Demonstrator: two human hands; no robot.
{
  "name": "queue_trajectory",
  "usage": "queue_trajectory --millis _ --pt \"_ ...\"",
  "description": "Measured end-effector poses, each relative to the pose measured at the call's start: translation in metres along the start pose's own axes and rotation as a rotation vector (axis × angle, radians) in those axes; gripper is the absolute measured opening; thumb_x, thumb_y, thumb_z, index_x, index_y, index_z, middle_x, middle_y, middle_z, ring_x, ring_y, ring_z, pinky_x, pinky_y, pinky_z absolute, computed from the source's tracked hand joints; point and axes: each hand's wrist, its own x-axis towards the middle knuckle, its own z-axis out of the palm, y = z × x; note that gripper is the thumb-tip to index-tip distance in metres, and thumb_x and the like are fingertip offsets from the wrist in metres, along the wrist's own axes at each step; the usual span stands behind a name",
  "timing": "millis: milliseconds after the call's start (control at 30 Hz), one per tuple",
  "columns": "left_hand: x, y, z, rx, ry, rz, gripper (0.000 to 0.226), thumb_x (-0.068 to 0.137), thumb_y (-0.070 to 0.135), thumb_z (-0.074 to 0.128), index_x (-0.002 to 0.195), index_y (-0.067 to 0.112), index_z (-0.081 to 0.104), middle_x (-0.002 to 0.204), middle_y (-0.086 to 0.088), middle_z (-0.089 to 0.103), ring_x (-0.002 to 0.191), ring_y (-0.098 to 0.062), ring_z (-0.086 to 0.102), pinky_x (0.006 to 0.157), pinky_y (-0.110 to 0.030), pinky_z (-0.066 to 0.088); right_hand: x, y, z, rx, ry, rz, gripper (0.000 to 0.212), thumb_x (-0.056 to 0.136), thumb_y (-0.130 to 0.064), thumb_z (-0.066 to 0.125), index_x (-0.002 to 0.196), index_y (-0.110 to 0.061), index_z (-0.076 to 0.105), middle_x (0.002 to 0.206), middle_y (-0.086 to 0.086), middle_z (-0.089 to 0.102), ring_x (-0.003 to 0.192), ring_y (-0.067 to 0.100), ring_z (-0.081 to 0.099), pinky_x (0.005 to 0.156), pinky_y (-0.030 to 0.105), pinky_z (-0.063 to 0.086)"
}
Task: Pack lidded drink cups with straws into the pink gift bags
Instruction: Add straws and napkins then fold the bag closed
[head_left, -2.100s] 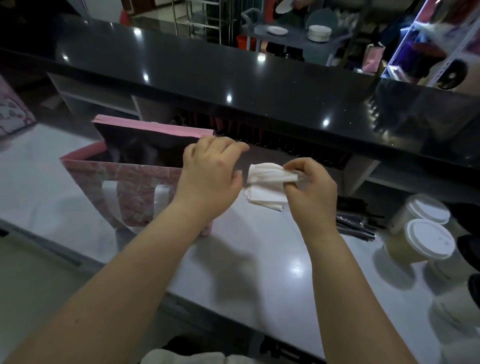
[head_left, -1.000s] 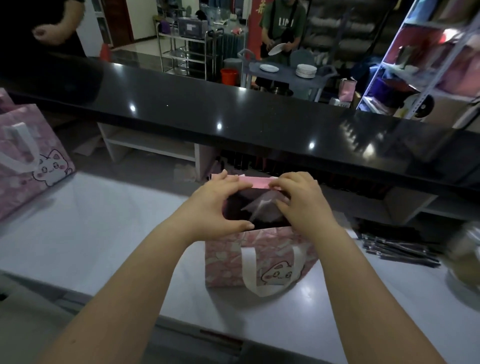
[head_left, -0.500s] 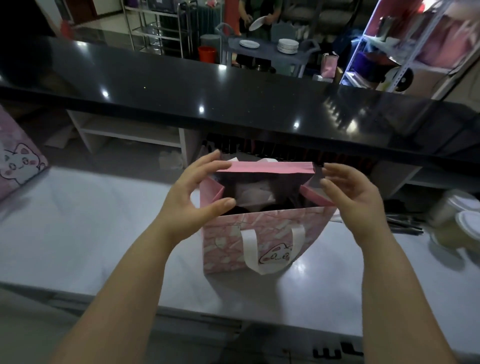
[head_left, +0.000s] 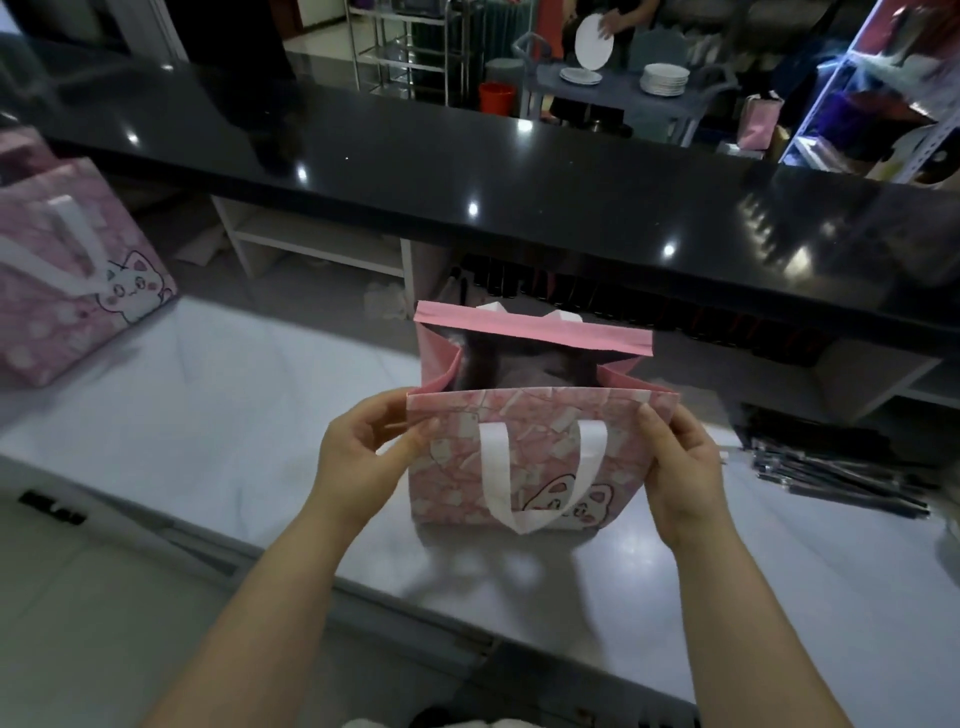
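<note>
Change: half a second ago both hands had spread fingers at the two sides of the bag's mouth; now they have come down to its near top edge and pinch it.
Left hand (head_left: 363, 457): thumb and fingers pinch the near edge at its left corner.
Right hand (head_left: 680, 467): thumb and fingers pinch the same edge at its right corner.
Pink paper gift bag (head_left: 524, 457): stands upright between the two sets of fingers, mouth open.
Inside: dark, with something pale just past the fingers; I cannot tell what it is.
Shiny white counter (head_left: 234, 415): under the bag and the hands.
Thin dark straws (head_left: 841, 478): a loose pile to the right of the right fingers, apart from them.
Second pink cat bag (head_left: 67, 280): far to the left of the left fingers.
Glossy black bar top (head_left: 519, 171): beyond the bag, dotted with light spots.
Room: metal racks and a stack of white plates (head_left: 665, 79) far behind.
Shapes: the bag is boxy, stiff paper with a folded pink rim and a cat drawing; a flat white ribbon handle (head_left: 540, 478) hangs in a loop between the thumbs.
</note>
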Motion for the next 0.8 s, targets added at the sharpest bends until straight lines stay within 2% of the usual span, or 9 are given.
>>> queue_trajectory --millis 67,167,300,467,533,633,667,733,800 --pt "0.000 0.002 0.010 0.052 0.008 0.019 0.025 0.081 0.036 0.073 0.104 0.043 0.072 0.103 0.008 0.074 0.097 -0.018 0.070 0.085 -0.038 0.058 -0.001 0.003 0.006 -0.010 0.062 -0.025 0.017 0.081 -0.038 0.067 0.090 -0.026 0.075 0.092 -0.002 0.075 0.084 0.014 0.071 0.067 0.023 0.056" --pt "-0.003 0.006 0.023 0.113 -0.016 0.075 0.021 0.087 0.039 0.066 0.104 0.049 0.070 0.102 0.016 0.072 0.096 -0.008 0.069 0.081 -0.023 0.057 -0.004 0.006 0.009 -0.064 0.084 -0.130 0.014 0.089 -0.041 0.059 0.089 -0.031 0.070 0.089 -0.010 0.073 0.084 0.007 0.069 0.068 0.021 0.055" --pt "-0.007 0.012 0.028 0.004 0.025 0.037 0.013 0.093 0.035 0.062 0.097 0.038 0.074 0.094 0.010 0.074 0.089 -0.007 0.069 0.073 -0.020 0.056 -0.002 0.005 0.004 -0.098 0.139 -0.190 0.013 0.093 -0.041 0.053 0.092 -0.032 0.063 0.084 -0.018 0.068 0.081 0.001 0.064 0.070 0.018 0.053" --pt "-0.005 0.013 0.011 -0.141 -0.042 -0.081 0.012 0.079 0.025 0.070 0.086 0.029 0.079 0.084 0.002 0.075 0.082 -0.011 0.071 0.070 -0.021 0.055 0.004 -0.006 -0.011 -0.073 0.031 -0.150 0.010 0.084 -0.033 0.062 0.078 -0.029 0.069 0.075 -0.014 0.068 0.071 0.002 0.064 0.061 0.017 0.052" --pt "-0.005 0.011 0.010 -0.179 0.019 -0.086 0.012 0.075 0.024 0.073 0.085 0.028 0.078 0.086 0.001 0.076 0.083 -0.013 0.071 0.070 -0.021 0.056 0.005 -0.008 -0.017 -0.064 -0.024 -0.138 0.009 0.081 -0.030 0.065 0.076 -0.031 0.072 0.074 -0.013 0.069 0.068 0.003 0.063 0.058 0.016 0.051" --pt "-0.007 0.009 0.020 -0.163 0.186 -0.054 0.010 0.071 0.026 0.076 0.080 0.032 0.076 0.082 0.006 0.075 0.079 -0.009 0.071 0.068 -0.020 0.055 0.008 -0.007 -0.022 -0.088 -0.053 -0.129 0.010 0.078 -0.025 0.067 0.076 -0.032 0.074 0.076 -0.011 0.071 0.072 0.004 0.066 0.062 0.018 0.053" --pt "-0.007 0.008 0.023 -0.117 0.221 -0.025 0.010 0.071 0.029 0.076 0.079 0.034 0.076 0.085 0.009 0.073 0.080 -0.008 0.070 0.070 -0.022 0.055 0.009 -0.008 -0.022 -0.095 -0.053 -0.126 0.011 0.077 -0.023 0.069 0.076 -0.032 0.074 0.077 -0.011 0.072 0.074 0.004 0.066 0.064 0.019 0.054" --pt "-0.006 0.006 0.024 0.005 0.247 0.028 0.008 0.072 0.035 0.075 0.078 0.040 0.074 0.103 0.015 0.068 0.096 -0.008 0.065 0.081 -0.033 0.055 0.012 -0.009 -0.024 -0.107 -0.056 -0.122 0.010 0.073 -0.022 0.071 0.074 -0.032 0.073 0.085 -0.013 0.072 0.078 0.001 0.066 0.067 0.019 0.054" --pt "-0.001 0.006 0.020 0.091 0.183 0.023 0.006 0.073 0.041 0.072 0.078 0.041 0.075 0.129 0.023 0.056 0.121 -0.007 0.053 0.099 -0.042 0.048 0.017 -0.010 -0.026 -0.142 -0.063 -0.123 0.010 0.073 -0.023 0.073 0.070 -0.032 0.071 0.110 -0.017 0.066 0.091 -0.004 0.063 0.072 0.018 0.054"
